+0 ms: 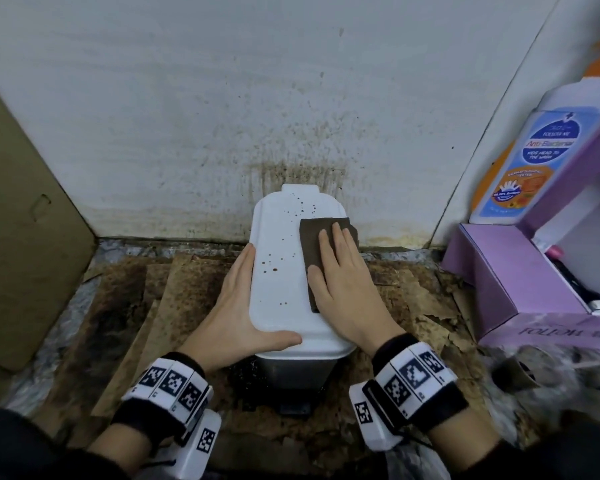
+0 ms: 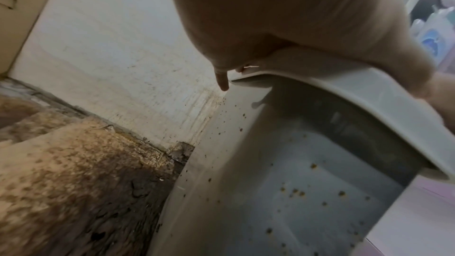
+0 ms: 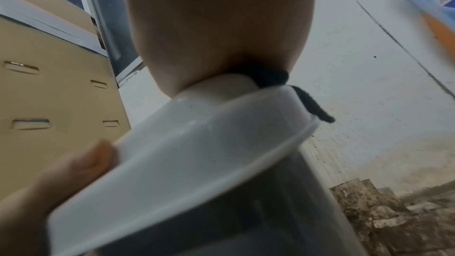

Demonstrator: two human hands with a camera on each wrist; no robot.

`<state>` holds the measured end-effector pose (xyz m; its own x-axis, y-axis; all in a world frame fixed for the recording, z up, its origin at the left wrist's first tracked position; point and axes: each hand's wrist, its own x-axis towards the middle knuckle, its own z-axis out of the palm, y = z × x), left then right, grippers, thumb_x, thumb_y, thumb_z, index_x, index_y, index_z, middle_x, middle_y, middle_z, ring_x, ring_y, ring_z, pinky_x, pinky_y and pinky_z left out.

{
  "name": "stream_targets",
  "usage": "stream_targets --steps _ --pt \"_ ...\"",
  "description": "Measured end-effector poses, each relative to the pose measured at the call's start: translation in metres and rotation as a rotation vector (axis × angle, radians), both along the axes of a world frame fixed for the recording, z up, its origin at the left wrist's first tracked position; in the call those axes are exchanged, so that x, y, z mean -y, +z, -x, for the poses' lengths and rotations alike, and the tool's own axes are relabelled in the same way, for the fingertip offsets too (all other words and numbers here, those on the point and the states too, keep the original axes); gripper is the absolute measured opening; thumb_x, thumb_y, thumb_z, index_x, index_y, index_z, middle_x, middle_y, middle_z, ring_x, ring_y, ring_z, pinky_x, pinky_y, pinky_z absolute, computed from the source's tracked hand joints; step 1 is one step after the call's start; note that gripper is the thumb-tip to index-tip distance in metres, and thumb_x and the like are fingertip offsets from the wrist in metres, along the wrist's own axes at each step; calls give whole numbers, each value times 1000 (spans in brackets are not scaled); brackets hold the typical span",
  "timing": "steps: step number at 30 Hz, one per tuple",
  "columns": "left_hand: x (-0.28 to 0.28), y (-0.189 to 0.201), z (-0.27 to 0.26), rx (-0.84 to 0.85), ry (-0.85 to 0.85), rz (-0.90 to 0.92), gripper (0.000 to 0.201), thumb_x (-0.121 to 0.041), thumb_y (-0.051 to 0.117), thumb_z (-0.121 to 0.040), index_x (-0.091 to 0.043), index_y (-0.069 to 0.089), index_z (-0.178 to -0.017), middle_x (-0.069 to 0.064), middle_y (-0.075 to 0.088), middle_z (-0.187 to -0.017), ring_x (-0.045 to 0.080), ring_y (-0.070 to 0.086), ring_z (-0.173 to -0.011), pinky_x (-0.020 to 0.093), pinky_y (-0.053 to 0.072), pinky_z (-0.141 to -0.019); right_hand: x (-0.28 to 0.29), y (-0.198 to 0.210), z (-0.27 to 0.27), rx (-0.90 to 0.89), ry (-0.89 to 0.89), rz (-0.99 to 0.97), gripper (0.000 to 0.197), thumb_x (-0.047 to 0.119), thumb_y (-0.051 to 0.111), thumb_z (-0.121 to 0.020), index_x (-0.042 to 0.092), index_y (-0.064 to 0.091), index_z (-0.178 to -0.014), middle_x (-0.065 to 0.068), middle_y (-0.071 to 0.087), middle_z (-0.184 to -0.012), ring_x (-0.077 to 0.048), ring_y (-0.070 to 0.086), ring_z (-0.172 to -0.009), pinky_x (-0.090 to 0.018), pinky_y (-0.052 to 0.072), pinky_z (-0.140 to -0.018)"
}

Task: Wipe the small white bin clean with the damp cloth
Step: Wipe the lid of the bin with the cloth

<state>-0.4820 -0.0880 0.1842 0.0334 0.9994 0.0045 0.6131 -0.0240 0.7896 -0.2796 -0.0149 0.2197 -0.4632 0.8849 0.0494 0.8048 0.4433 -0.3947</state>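
A small white bin [image 1: 279, 275] stands on the floor against the wall, its lid closed and dotted with brown spots. A dark brown cloth [image 1: 314, 244] lies on the right half of the lid. My right hand [image 1: 340, 275] presses flat on the cloth with straight fingers. My left hand [image 1: 243, 306] lies flat along the lid's left edge, thumb across the near corner, steadying it. In the left wrist view the bin's side [image 2: 283, 182] is speckled with brown spots. In the right wrist view the cloth [image 3: 310, 102] hangs over the lid's rim [image 3: 197, 153].
The stained wall [image 1: 291, 116] rises right behind the bin. Dirty, peeling cardboard sheets [image 1: 146, 306] cover the floor. A brown cardboard box [image 1: 18, 220] leans at the left. A purple box [image 1: 520, 275] with a wash bottle [image 1: 527, 161] stands at the right.
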Motion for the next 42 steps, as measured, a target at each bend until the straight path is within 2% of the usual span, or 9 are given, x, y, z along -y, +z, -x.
stream_targets --steps 3,6,10,14,20,24,31,37,42 --pt "0 1 -1 -17 -1 -11 150 -79 79 -52 -38 -19 -157 -30 -22 -161 -7 -17 -150 39 5 -126 24 0 -4 -18 -18 -18 65 36 25 -112 8 2 -166 -12 -9 -174 -21 -11 -161 -35 -3 -130" --pt "1 2 -3 -2 5 -36 148 -77 80 -53 -39 -16 -158 -29 -19 -163 -6 -16 -150 39 6 -125 61 -5 -7 9 -18 -192 63 35 23 -110 1 15 -162 -20 7 -173 -32 3 -162 -44 12 -129" --pt "1 2 -5 10 18 -49 148 -79 79 -52 -37 -14 -159 -27 -17 -164 -5 -14 -151 38 7 -125 83 -12 -10 30 -76 -55 70 49 5 -105 15 -7 -166 -6 -18 -173 -19 -20 -160 -34 -3 -128" --pt "0 0 -3 7 21 -37 148 -80 78 -52 -37 -14 -159 -28 -18 -163 -5 -15 -151 38 7 -124 64 -5 -11 21 -55 -65 69 47 12 -108 11 2 -166 -12 -8 -174 -23 -10 -161 -36 2 -130" --pt "1 0 -1 -4 10 -33 145 -77 79 -56 -38 -15 -159 -30 -19 -162 -6 -16 -150 36 6 -122 0 9 -14 -142 -5 255 72 48 31 -111 24 -9 -166 2 -24 -172 -16 -14 -160 -35 1 -129" --pt "0 0 0 10 4 -37 144 -77 80 -57 -39 -15 -158 -30 -18 -162 -6 -15 -151 39 8 -123 -22 8 -11 -179 8 303 72 47 33 -111 27 -8 -166 1 -25 -172 -19 -12 -161 -40 4 -131" --pt "1 2 -2 -29 22 -38 145 -80 76 -54 -35 -13 -160 -27 -15 -164 3 -11 -153 43 11 -124 10 3 -14 -203 -19 220 65 43 31 -112 29 -2 -166 -3 -22 -173 -18 -16 -160 -33 0 -129" --pt "1 0 -3 -32 9 -75 144 -79 76 -55 -36 -12 -160 -26 -15 -164 1 -12 -153 35 7 -121 76 -6 -19 -102 -50 42 64 46 20 -111 28 -6 -166 -2 -20 -172 -15 -17 -159 -29 -3 -128" --pt "0 -1 -2 -25 20 -71 141 -77 76 -56 -39 -12 -159 -27 -13 -164 0 -11 -153 34 7 -121 59 -3 -19 -78 -24 38 64 45 22 -112 26 -4 -166 -7 -18 -172 -16 -17 -159 -28 -3 -127"
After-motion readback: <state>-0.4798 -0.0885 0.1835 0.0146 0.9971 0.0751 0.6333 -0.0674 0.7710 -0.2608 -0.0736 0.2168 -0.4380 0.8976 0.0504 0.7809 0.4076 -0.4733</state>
